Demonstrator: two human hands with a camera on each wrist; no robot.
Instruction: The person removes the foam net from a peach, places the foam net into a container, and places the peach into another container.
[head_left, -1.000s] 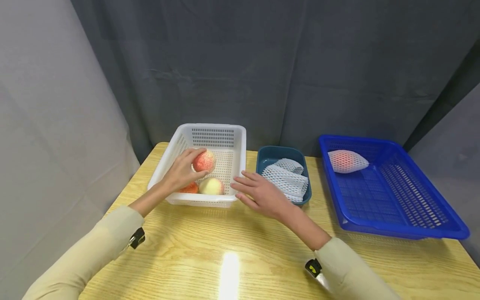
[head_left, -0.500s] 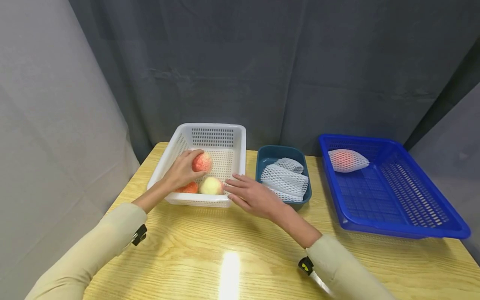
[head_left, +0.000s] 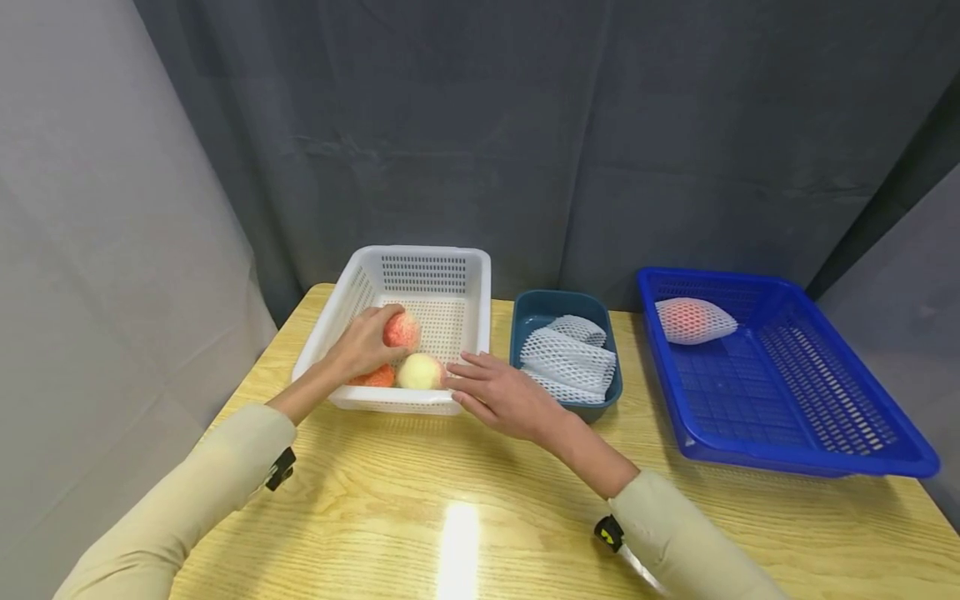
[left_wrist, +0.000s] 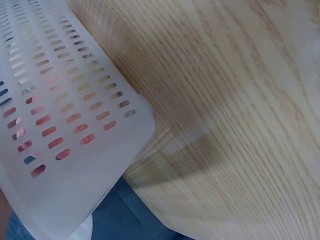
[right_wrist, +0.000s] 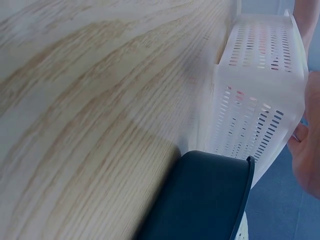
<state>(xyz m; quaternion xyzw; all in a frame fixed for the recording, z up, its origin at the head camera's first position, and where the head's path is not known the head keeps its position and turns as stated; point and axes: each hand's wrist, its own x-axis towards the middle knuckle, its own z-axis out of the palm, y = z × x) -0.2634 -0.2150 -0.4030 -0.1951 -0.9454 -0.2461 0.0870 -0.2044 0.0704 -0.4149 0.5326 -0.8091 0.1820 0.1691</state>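
Note:
A white plastic basket (head_left: 474,287) stands at the left of the table, seen from outside in both wrist views. My left hand (head_left: 363,343) reaches over its left side and holds a red-speckled peach (head_left: 402,332) between thumb and fingers. In front of it lie a pale yellow peach (head_left: 421,372) and an orange-red one (head_left: 378,377), the latter partly covered by the left hand. My right hand (head_left: 508,396) spreads its fingers over the basket's front right corner, fingertips close to the yellow peach. In the right wrist view, this hand (right_wrist: 310,142) shows at the basket rim.
A dark teal tub (head_left: 564,302) beside the white basket contains white foam net sleeves (head_left: 572,360). To the right stands a large blue basket (head_left: 772,392), holding a peach in a foam net (head_left: 695,321). Dark curtains hang behind the table (head_left: 375,500).
The left hand has drawn the red-speckled peach slightly left and toward the front. My right hand has moved left, from beside the basket's right rim to over its front right corner.

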